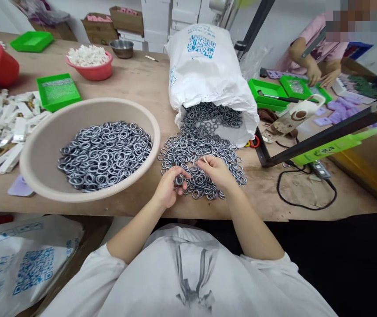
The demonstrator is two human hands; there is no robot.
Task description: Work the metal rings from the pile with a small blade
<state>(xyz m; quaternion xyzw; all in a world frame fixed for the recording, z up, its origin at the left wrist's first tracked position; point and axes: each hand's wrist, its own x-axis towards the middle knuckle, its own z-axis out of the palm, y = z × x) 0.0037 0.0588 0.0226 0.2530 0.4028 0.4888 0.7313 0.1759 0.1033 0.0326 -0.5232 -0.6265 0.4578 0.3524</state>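
Dark grey shiny rings [204, 149] lie in a loose heap on the table, spilling from the mouth of a white plastic sack [204, 66]. At the heap's near left edge, my left hand [170, 187] has its fingers curled round a few of the rings. My right hand [217, 174] is over the heap, thumb and forefinger pinched on a thin, pale stick [205, 160]. A gap separates the two hands. To their left, a wide beige basin [39, 163] holds a large pile of the same rings.
White plastic pieces [10, 127] are piled at the far left, near green trays [58, 92] and a red bowl [92, 72] of white parts. A black metal frame [320, 136] and a cable [303, 207] are on the right. Across the table, a person's hands [320, 77] work at green trays.
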